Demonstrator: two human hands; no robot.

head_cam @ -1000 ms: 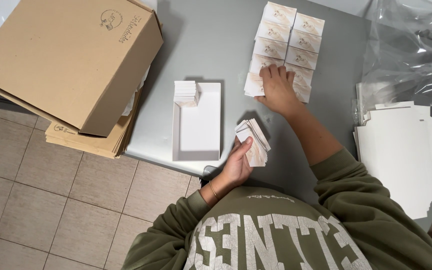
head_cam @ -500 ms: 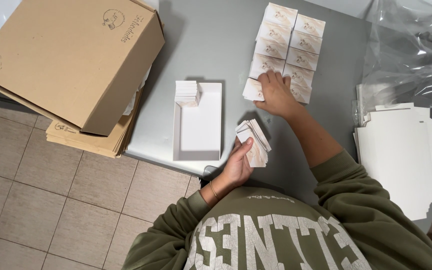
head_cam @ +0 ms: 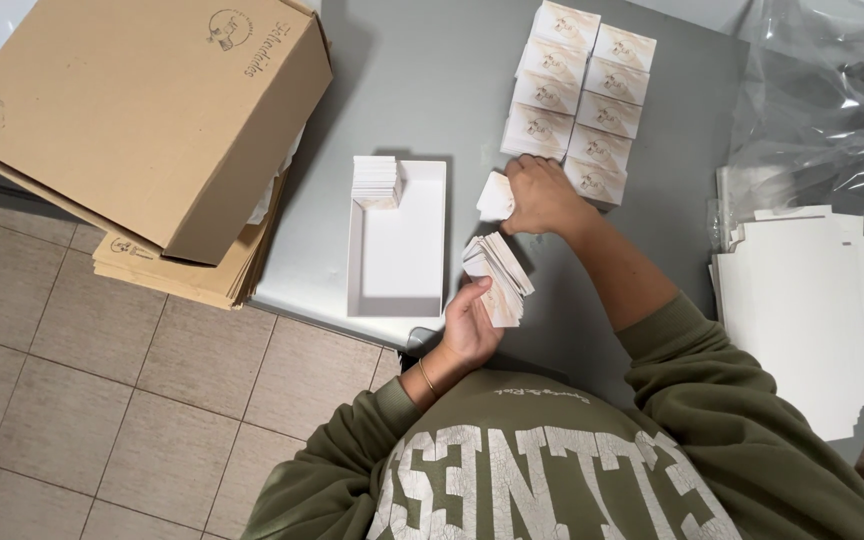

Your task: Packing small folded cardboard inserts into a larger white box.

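My left hand [head_cam: 470, 325] grips a fanned stack of small white cards [head_cam: 498, 277] just above the near edge of the grey table [head_cam: 422, 80]. My right hand [head_cam: 542, 195] pinches a single card [head_cam: 495, 197] lifted off the nearest end of two rows of printed cards [head_cam: 577, 95] laid out on the table. A shallow white box tray [head_cam: 399, 245] lies to the left of my hands, with a small pile of cards [head_cam: 376, 180] in its far corner.
A big brown cardboard box [head_cam: 142, 110] sits on a stack of flattened cartons [head_cam: 187, 270] at the table's left edge. Flat white box blanks [head_cam: 807, 310] lie at right under clear plastic wrap [head_cam: 822, 100]. Tiled floor [head_cam: 72, 400] shows below left.
My right hand has picked a card off the near end of the rows and drawn it left, toward the stack held in my left hand.
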